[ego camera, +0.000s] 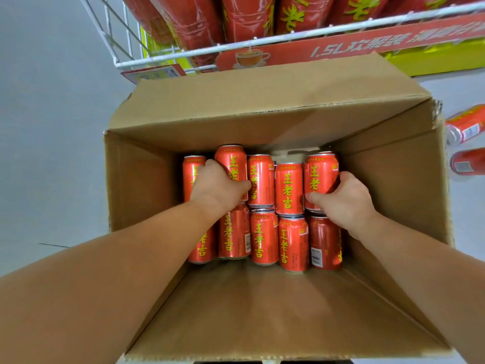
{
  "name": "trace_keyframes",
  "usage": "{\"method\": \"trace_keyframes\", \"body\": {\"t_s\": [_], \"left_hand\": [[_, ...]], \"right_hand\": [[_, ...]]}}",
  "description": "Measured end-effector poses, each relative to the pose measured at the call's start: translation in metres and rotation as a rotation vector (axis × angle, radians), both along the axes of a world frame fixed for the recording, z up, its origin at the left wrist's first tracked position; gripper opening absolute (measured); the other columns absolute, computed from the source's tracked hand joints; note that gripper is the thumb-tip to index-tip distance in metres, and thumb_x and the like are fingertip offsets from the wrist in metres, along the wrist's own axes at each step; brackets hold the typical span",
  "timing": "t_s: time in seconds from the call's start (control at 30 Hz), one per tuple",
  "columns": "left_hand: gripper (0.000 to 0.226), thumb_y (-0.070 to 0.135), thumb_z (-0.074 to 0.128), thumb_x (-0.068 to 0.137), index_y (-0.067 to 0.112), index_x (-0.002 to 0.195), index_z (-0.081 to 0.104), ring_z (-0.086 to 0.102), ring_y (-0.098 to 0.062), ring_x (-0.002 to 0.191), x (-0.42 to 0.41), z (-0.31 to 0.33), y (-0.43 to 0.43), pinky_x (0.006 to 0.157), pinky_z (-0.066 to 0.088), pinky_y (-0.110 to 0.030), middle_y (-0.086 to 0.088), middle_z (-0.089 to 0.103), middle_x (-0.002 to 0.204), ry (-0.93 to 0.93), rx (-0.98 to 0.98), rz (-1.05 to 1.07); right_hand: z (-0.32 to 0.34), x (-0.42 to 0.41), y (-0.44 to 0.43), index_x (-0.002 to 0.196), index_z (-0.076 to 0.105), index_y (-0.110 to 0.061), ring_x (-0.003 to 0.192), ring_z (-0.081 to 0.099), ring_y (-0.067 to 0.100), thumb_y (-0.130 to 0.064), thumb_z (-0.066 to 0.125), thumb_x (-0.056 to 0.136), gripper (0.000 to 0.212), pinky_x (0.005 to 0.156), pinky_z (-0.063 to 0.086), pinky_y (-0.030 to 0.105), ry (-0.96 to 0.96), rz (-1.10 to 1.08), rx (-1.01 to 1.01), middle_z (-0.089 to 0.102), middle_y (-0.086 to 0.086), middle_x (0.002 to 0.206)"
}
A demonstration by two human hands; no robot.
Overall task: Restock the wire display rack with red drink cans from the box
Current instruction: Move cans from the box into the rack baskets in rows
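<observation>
An open cardboard box (pixel 141 185) stands below me with several red drink cans lying in two rows on its bottom. My left hand (pixel 216 186) wraps a can (pixel 232 161) in the far row, second from the left, which sits a little higher than its neighbours. My right hand (pixel 343 198) grips the far row's rightmost can (pixel 321 172), thumb across its front. The white wire display rack (pixel 168 57) rises just beyond the box, loaded with large red bottles (pixel 246 17).
A red price banner (pixel 367 44) hangs on the rack's front rail. Two loose red cans (pixel 465 127) lie on the grey floor right of the box. The box's far flap (pixel 262 93) stands up toward the rack.
</observation>
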State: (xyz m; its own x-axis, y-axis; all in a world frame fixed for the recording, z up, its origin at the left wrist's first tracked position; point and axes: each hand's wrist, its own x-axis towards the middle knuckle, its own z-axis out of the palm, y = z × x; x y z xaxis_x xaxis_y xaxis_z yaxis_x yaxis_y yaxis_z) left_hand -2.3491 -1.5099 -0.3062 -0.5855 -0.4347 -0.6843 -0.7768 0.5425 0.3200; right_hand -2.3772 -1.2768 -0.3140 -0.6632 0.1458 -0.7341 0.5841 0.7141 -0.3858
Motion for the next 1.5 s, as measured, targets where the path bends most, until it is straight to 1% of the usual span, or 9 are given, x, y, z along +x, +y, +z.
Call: {"method": "trace_keyframes", "body": {"t_s": [0.2, 0.4, 0.57, 0.77, 0.97, 1.07, 1.27, 1.4, 1.5], "left_hand": [[0.047, 0.038, 0.086, 0.076, 0.021, 0.111, 0.060, 0.064, -0.010, 0.088, 0.008, 0.077, -0.001, 0.073, 0.053, -0.027, 0.003, 0.065, 0.102, 0.067, 0.138, 0.053], [0.044, 0.039, 0.088, 0.073, 0.031, 0.098, 0.052, 0.056, 0.002, 0.079, 0.014, 0.193, -0.006, 0.061, 0.040, -0.017, 0.009, 0.061, 0.095, 0.188, 0.162, 0.064], [0.038, 0.035, 0.087, 0.072, 0.030, 0.094, 0.056, 0.057, 0.001, 0.075, 0.008, 0.315, -0.011, 0.059, 0.040, -0.017, 0.009, 0.063, 0.088, 0.280, 0.110, 0.036], [0.034, 0.027, 0.089, 0.070, 0.029, 0.086, 0.058, 0.062, -0.002, 0.070, -0.011, 0.474, -0.010, 0.055, 0.042, -0.017, 0.008, 0.066, 0.082, 0.446, 0.111, -0.001], [0.035, 0.028, 0.090, 0.069, 0.028, 0.088, 0.060, 0.060, 0.003, 0.063, -0.020, 0.653, -0.007, 0.046, 0.038, -0.007, 0.009, 0.066, 0.080, 0.622, 0.116, -0.087], [0.034, 0.022, 0.088, 0.072, 0.021, 0.095, 0.062, 0.061, 0.000, 0.064, -0.025, 0.731, -0.009, 0.044, 0.040, -0.006, 0.004, 0.068, 0.084, 0.715, 0.125, -0.102], [0.031, 0.024, 0.086, 0.072, 0.029, 0.087, 0.060, 0.060, 0.010, 0.058, -0.037, 0.862, -0.015, 0.048, 0.040, -0.004, 0.012, 0.067, 0.079, 0.922, 0.095, -0.154], [0.030, 0.028, 0.085, 0.072, 0.027, 0.093, 0.064, 0.065, 0.001, 0.067, -0.049, 0.931, -0.021, 0.053, 0.047, -0.012, 0.007, 0.069, 0.083, 1.029, 0.060, -0.154], [0.037, 0.032, 0.085, 0.072, 0.023, 0.100, 0.064, 0.069, -0.010, 0.074, -0.061, 0.973, -0.024, 0.057, 0.051, -0.023, 0.005, 0.070, 0.085, 1.085, 0.043, -0.160]], "right_hand": [[0.076, 0.006, -0.005, 0.132, 0.053, -0.029, 0.100, 0.067, 0.017, -0.031, 0.085, 0.073, 0.067, 0.094, 0.054, 0.048, -0.073, -0.084, -0.273, 0.067, -0.004, 0.112], [0.191, -0.001, -0.015, 0.111, 0.060, -0.027, 0.089, 0.070, 0.013, -0.017, 0.082, 0.074, 0.044, 0.078, 0.055, 0.032, 0.012, -0.135, -0.398, 0.072, -0.002, 0.101], [0.315, -0.011, -0.012, 0.107, 0.066, -0.021, 0.086, 0.072, 0.015, -0.030, 0.081, 0.061, 0.049, 0.079, 0.057, 0.033, 0.116, -0.104, -0.393, 0.074, 0.000, 0.096], [0.468, -0.021, -0.011, 0.100, 0.063, -0.021, 0.081, 0.069, 0.013, -0.009, 0.078, 0.076, 0.031, 0.080, 0.055, 0.029, 0.259, -0.089, -0.469, 0.073, 0.000, 0.094], [0.636, -0.017, -0.018, 0.110, 0.060, -0.017, 0.082, 0.067, 0.010, -0.007, 0.079, 0.077, 0.039, 0.072, 0.052, 0.020, 0.395, -0.029, -0.502, 0.071, -0.001, 0.098], [0.712, -0.019, -0.022, 0.110, 0.060, -0.016, 0.088, 0.069, 0.017, -0.010, 0.080, 0.075, 0.040, 0.083, 0.055, 0.031, 0.485, -0.027, -0.513, 0.072, 0.001, 0.099], [0.840, -0.037, -0.026, 0.099, 0.059, -0.025, 0.095, 0.070, 0.018, -0.011, 0.081, 0.075, 0.036, 0.090, 0.054, 0.035, 0.699, -0.001, -0.543, 0.072, 0.000, 0.102], [0.913, -0.052, -0.029, 0.119, 0.059, -0.017, 0.095, 0.068, 0.016, -0.019, 0.082, 0.076, 0.048, 0.085, 0.052, 0.031, 0.815, 0.029, -0.529, 0.071, 0.000, 0.106], [0.956, -0.063, -0.030, 0.118, 0.059, -0.019, 0.091, 0.068, 0.014, -0.023, 0.082, 0.077, 0.047, 0.075, 0.049, 0.028, 0.870, 0.039, -0.543, 0.070, -0.003, 0.103]]}}
